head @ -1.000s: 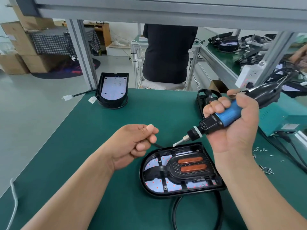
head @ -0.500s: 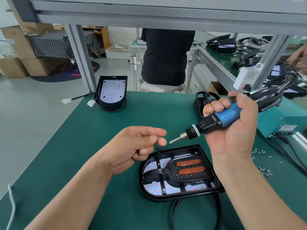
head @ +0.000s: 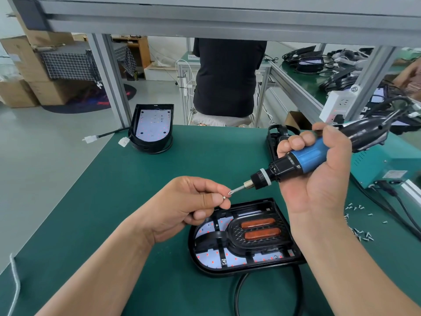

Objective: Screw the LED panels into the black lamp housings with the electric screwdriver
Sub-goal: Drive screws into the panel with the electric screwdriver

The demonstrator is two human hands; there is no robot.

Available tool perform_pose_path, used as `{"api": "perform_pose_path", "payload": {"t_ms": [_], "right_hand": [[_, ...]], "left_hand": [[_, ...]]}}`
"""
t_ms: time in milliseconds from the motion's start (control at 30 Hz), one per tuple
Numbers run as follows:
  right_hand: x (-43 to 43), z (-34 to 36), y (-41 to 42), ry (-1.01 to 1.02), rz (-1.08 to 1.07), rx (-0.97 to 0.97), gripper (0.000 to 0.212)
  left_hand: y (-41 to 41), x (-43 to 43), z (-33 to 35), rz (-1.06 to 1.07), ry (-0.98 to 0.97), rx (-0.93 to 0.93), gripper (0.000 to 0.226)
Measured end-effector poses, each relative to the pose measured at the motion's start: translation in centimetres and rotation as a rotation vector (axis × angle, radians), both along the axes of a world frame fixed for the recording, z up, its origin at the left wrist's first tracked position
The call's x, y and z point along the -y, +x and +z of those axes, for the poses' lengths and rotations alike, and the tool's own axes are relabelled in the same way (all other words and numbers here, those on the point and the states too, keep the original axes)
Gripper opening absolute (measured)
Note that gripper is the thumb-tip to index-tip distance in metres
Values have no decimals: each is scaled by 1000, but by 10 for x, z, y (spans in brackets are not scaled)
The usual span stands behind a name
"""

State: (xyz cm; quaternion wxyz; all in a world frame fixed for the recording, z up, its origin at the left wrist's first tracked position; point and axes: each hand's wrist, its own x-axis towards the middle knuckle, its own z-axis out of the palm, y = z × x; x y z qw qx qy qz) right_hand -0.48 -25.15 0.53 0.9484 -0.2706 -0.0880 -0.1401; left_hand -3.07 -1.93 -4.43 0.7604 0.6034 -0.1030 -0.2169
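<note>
Near the front edge of the tabletop we see a black lamp housing lying flat, its white LED panel showing between black ribs. A black cable loops out from its near side. Just above the housing's far left corner, apart from it, the left hand pinches a small screw between thumb and forefinger. Over the far right corner, the right hand is wrapped round the blue grip of the electric screwdriver, held slanted with its bit aimed down at the left hand. The tip sits just beside the screw; we cannot tell whether they touch. Loose screws lie scattered toward the right edge. Farther back, a teal box stands at the right edge, and a second housing with its own panel sits at the far left corner.
</note>
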Motion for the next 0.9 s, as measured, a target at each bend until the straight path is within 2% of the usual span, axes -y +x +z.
{"api": "perform_pose_path", "payload": {"t_ms": [900], "right_hand": [[-2,-6,3,-84,2,31,7]], "left_hand": [[-1,4,2,40,26,-30,18]]}}
